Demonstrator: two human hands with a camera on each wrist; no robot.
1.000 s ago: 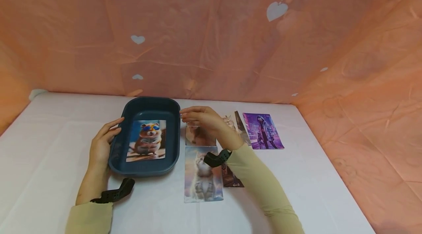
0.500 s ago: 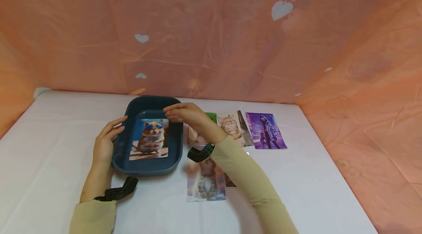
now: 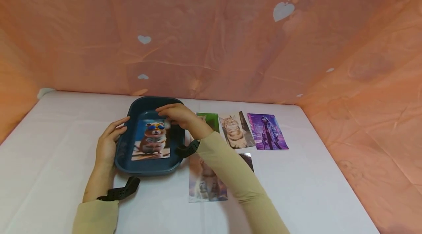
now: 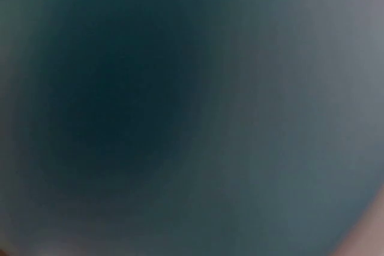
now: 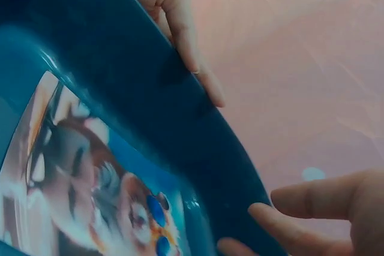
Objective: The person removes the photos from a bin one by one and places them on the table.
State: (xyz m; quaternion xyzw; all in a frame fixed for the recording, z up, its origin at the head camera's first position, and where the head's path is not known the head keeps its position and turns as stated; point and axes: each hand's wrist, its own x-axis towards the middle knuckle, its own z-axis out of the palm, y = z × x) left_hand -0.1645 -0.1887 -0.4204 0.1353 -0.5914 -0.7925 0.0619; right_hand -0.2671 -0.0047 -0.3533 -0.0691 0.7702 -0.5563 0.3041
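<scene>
A dark blue tray (image 3: 178,153) stands on the white-covered table, and a picture card (image 3: 153,140) of a hamster in sunglasses lies inside it. My left hand (image 3: 107,144) is at the tray's left side, fingers touching the outside of the rim; its left wrist view is mostly a dark blur. Over the tray's upper right part reaches my right hand (image 3: 181,117), with nothing showing between its fingers. In the right wrist view those fingers (image 5: 312,199) are extended and parted, overlapping the tray's far wall.
Right of the tray lie several more cards: a kitten card (image 3: 206,190) in front, a ginger cat card (image 3: 235,131) and a purple hooded-figure card (image 3: 268,131) behind. My right forearm covers some of them. An orange curtain (image 3: 211,43) with white hearts hangs behind the table.
My right hand has moved left from beside the tray's right rim to above its inside. My left hand stays at the left rim. The view has shifted slightly.
</scene>
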